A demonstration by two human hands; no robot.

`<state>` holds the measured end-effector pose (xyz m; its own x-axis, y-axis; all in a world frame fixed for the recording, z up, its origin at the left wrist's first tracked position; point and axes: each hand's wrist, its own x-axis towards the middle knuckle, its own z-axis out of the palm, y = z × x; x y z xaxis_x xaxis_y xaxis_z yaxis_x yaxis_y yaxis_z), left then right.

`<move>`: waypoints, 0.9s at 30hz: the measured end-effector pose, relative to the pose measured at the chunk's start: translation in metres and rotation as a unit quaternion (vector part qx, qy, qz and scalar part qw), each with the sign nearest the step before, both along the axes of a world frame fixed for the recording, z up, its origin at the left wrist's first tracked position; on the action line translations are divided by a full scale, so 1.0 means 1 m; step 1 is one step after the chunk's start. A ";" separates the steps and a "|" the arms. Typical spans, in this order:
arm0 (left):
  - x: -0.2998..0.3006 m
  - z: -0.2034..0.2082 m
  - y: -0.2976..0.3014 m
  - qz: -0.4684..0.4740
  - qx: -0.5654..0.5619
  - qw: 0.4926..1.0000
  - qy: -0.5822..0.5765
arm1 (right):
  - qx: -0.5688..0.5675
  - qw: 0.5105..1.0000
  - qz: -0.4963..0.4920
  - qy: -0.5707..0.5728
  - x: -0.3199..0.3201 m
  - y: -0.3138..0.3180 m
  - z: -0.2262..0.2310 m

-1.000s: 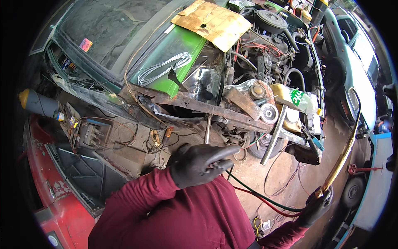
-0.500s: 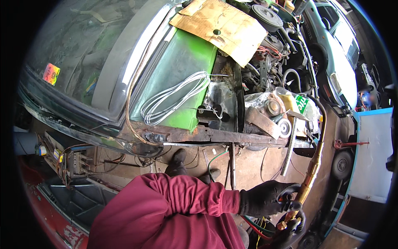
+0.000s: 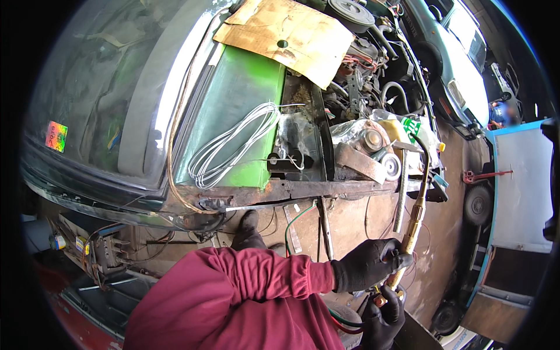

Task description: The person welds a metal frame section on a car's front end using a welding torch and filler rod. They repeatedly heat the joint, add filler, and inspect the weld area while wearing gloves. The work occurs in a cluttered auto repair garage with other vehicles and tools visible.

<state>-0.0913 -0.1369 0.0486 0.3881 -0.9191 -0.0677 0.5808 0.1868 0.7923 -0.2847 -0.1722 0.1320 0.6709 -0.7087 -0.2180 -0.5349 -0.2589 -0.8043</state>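
Observation:
A brass gas torch (image 3: 413, 226) with a dark bent tip slants upward at the right, just beside the car's open engine bay. My left hand (image 3: 368, 263), in a black glove, is closed around the torch's body. Below it, my right hand (image 3: 382, 324), also gloved in black, has its fingers closed at the torch's valve end, by the brass knobs (image 3: 380, 300). Green and red hoses (image 3: 344, 324) run beneath my left sleeve toward that end. The torch tip hangs over a hammer (image 3: 401, 192) resting on the car's edge.
Coiled white cable (image 3: 233, 146) lies on the green inner panel, with cardboard (image 3: 286, 38) above it. A belt and pulley parts (image 3: 372, 140) and a plastic bottle (image 3: 411, 125) sit near the engine. A blue-edged cabinet (image 3: 522, 192) stands at right; hoses cross the floor.
The view has shifted slightly. Both hands and the torch have moved left, nearer the hammer. The torch's bent tip now shows plainly, and more of my right hand is visible.

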 end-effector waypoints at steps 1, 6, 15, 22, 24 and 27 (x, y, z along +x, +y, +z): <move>0.000 0.001 0.000 -0.005 0.004 1.000 -0.015 | -0.018 1.000 0.004 -0.017 -0.002 0.001 -0.002; -0.008 0.008 -0.006 -0.018 0.016 0.987 -0.161 | -0.100 0.991 -0.006 -0.093 -0.019 0.001 -0.024; -0.019 -0.021 0.000 0.007 0.121 0.969 -0.216 | 0.028 0.979 -0.108 -0.169 -0.103 -0.033 -0.024; -0.033 -0.037 0.026 0.092 0.114 0.969 -0.199 | 0.072 0.979 -0.085 -0.173 -0.155 -0.055 -0.039; -0.039 -0.035 0.026 0.134 0.076 0.984 -0.088 | 0.000 0.988 -0.038 -0.153 -0.167 -0.062 -0.044; -0.038 -0.032 0.022 0.169 0.073 0.980 -0.080 | 0.027 0.989 -0.024 -0.147 -0.179 -0.069 -0.053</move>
